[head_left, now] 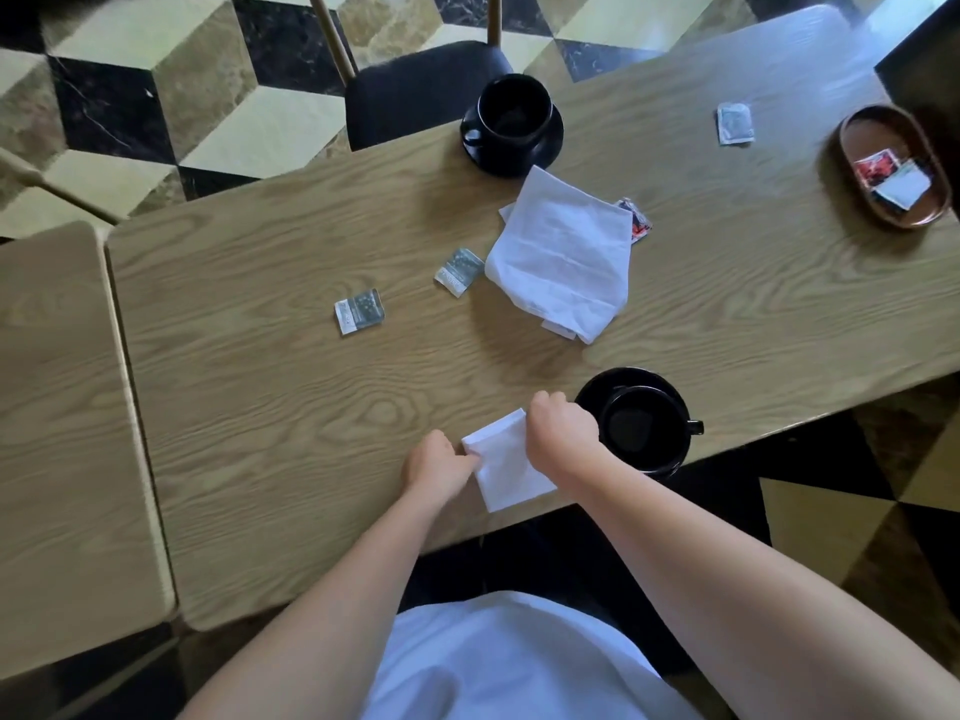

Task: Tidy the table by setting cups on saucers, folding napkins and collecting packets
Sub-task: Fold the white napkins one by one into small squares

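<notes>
Big wooden table (270,418) takes up most of the shot. An unfolded white napkin (563,257) is lying loose mid-table, just past it a black cup on its saucer (511,124), and a second cup on a saucer (641,426) near the front edge. Wooden tray (852,163) at far right has packets in it. Right by the near edge, the folded napkin (506,465) sits between both hands: left hand (436,462) pinching its left edge, right hand (558,431) curled down on its top corner. Two grey packets (358,311) lie well left.
</notes>
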